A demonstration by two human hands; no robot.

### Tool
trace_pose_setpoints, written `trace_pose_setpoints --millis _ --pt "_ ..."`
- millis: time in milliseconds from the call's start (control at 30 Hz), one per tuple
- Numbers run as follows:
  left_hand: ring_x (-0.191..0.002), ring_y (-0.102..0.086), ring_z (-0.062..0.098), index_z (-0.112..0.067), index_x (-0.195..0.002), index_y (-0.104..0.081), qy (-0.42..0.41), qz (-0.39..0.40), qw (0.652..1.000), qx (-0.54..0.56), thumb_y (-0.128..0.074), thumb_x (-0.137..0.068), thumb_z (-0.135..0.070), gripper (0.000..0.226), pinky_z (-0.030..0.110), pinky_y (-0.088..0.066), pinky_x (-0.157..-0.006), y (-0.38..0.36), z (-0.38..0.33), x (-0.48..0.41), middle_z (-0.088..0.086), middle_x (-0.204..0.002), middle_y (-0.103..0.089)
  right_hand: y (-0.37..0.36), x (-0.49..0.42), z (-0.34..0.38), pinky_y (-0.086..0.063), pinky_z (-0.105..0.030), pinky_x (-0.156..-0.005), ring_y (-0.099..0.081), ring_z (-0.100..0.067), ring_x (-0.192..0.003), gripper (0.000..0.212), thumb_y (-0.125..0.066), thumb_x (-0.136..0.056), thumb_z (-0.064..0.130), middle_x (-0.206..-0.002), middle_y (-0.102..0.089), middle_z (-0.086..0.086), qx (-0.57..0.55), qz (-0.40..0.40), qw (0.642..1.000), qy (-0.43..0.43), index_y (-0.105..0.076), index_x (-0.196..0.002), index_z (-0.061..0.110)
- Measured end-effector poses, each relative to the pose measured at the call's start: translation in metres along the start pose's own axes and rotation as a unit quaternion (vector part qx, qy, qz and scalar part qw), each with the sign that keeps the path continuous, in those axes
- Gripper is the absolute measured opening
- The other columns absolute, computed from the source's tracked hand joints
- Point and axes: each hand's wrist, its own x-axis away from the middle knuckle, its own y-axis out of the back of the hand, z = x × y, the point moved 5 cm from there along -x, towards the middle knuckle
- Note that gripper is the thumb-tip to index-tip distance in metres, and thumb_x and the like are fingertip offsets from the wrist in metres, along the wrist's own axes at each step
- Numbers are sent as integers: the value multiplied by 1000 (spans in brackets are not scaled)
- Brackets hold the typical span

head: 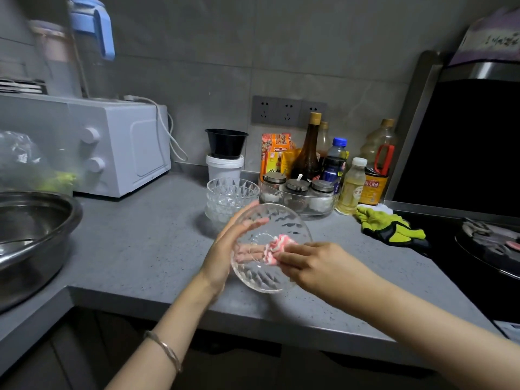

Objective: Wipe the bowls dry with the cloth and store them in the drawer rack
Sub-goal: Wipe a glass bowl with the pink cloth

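Not much of us in the shot, just our two arms, bare as far up as we can see. The left forearm (pixel 183 313) wears a thin silvery bangle (pixel 164 349), a plain narrow metal band. Our left hand (pixel 225 249) and right hand (pixel 312 263) are bare too; the nails are too blurry to judge.

A single wide-angle view from the person's head looks forward and down across the grey bench (pixel 135 249), facing the tiled back wall (pixel 197 52) and its row of sockets (pixel 287 112). It sits close: both forearms enter from the bottom edge, and the left hand (pixel 225 249) and right hand (pixel 312 263), with glass bowl (pixel 261 280) and cloth (pixel 277 247), fall near the centre. The lens reaches the microwave (pixel 112 147) at left and the black hob (pixel 444 274) at right.
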Motion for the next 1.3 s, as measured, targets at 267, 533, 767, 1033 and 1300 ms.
trace_pose_setpoints --millis 267,533,767,1033,1300 --pt "-118 -58 14 -32 -128 -54 -45 -75 994 60 -49 -82 -39 47 26 -47 -90 -26 18 10 0 -127 -62 -10 -20 22 -56 -36 -73 -67 -19 -99 27 -55 -86 35 -113 -69 5 -334 -79 903 -258 -67 -107 23" --pt "-113 -61 15 -29 -119 -62 41 68 995 -56 -46 -87 -39 36 44 -50 -96 -7 3 0 -10 -119 -66 -1 17 -26 -19 -45 -116 -43 -17 -130 48 -62 -69 20 -135 -53 1 56 102 989 90 -67 -116 23" --pt "-105 -63 21 -27 -114 -66 56 87 992 -70 -51 -91 -31 28 42 -51 -91 -14 -1 -7 -2 -113 -69 3 13 -30 -15 -39 -118 -37 -19 -134 67 -55 -72 2 -145 -41 -4 100 63 989 85 -47 -137 13" --pt "-109 -64 17 -15 -119 -61 12 -5 1000 1 -44 -84 -30 42 27 -54 -77 -15 3 -6 7 -119 -66 -2 9 13 -33 -29 -111 -41 -9 -133 74 -70 -71 40 -147 -41 6 -186 132 972 -50 -47 -139 26" --pt "-101 -65 25 -19 -114 -63 25 -29 999 1 -34 -98 -14 34 25 -55 -65 -10 -2 -2 11 -121 -65 -12 0 4 -56 -29 -81 -71 -18 -85 39 -68 -64 47 -95 -74 1 -51 114 987 -98 -77 -89 18"
